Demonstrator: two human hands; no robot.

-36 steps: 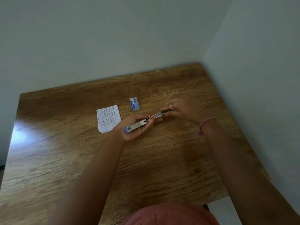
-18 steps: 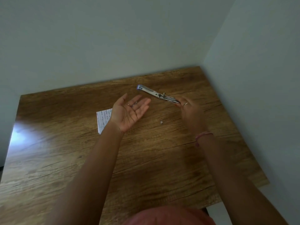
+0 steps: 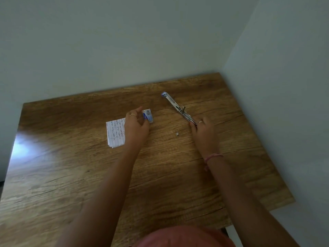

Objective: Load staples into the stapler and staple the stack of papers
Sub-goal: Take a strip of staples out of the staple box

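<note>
The stapler (image 3: 175,106) lies unfolded and stretched out on the wooden table (image 3: 71,175), its blue tip pointing to the far left. My right hand (image 3: 203,130) grips its near end. My left hand (image 3: 136,126) reaches over to the small blue and white staple box (image 3: 148,115), fingers curling round its left and near sides. The stack of handwritten papers (image 3: 114,133) lies just left of that hand, partly covered by it. A tiny bit of metal (image 3: 177,134), perhaps staples, sits on the table between my hands.
Walls close the table in at the back and on the right, meeting in a corner (image 3: 222,70) behind the stapler. A bright glare (image 3: 26,148) lies on the left part of the tabletop.
My left hand turned from palm-up in the air and dropped onto the staple box. My right hand still holds the opened stapler, which now lies on the table.
</note>
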